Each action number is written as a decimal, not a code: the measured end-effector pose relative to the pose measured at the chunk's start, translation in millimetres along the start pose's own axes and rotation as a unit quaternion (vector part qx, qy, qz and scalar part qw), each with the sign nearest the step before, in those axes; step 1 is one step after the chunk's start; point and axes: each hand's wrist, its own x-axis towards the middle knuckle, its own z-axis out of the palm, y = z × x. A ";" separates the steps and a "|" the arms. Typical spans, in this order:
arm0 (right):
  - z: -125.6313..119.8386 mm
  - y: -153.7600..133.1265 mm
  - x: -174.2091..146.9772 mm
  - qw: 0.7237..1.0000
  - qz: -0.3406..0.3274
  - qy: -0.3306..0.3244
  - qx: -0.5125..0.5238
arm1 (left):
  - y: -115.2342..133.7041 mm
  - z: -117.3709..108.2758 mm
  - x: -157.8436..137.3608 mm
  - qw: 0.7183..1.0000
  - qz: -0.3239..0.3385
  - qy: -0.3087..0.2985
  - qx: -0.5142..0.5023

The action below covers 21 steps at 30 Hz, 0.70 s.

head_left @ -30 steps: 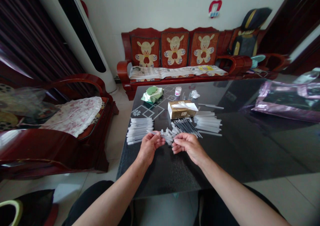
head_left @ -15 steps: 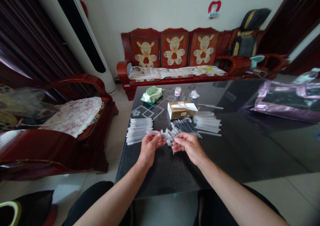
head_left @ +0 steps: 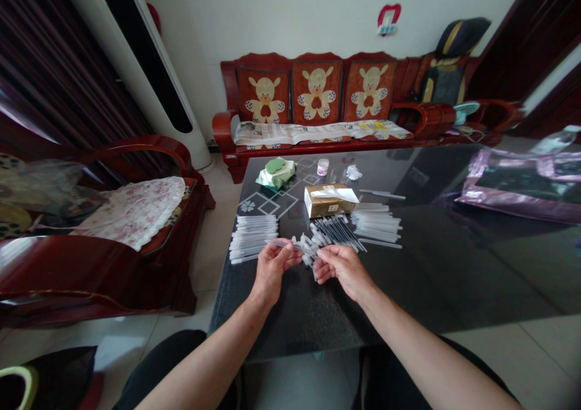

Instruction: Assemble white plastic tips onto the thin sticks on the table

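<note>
One slim translucent tube (head_left: 273,242) — light, stiff and smooth by its look, likely prone to slip or roll — pinched between thumb and fingers of the left hand (head_left: 275,269), over the dark surface (head_left: 417,283), toward its left edge; one end juts out leftward. Right hand (head_left: 344,267): thumb and fingertips drawn together at a loose heap of small translucent pieces (head_left: 308,245); whether one sits between them cannot be told. Row of similar tubes (head_left: 254,234), beside the left edge. Black rods (head_left: 341,231), between the heap and a second tube row (head_left: 377,223), farther from that edge. Handling, as judged: tube walls probably thin, so a gentle fingertip pinch just behind the end should steady without crushing; small pieces best taken singly, by their sides; rods rigid, easily rolled.
</note>
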 end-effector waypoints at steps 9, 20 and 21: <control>-0.2 0.1 1.3 1.000 0.020 -0.006 -0.024 | -0.2 -1.5 1.8 1.000 -0.008 0.009 -0.008; -1.1 -1.4 -0.7 0.998 0.014 -0.037 -0.056 | 0.9 -0.1 -0.6 1.000 -0.014 0.005 -0.002; -0.8 -1.2 -0.9 0.997 0.021 -0.036 -0.059 | 0.9 -0.4 -0.4 1.000 -0.013 0.004 -0.001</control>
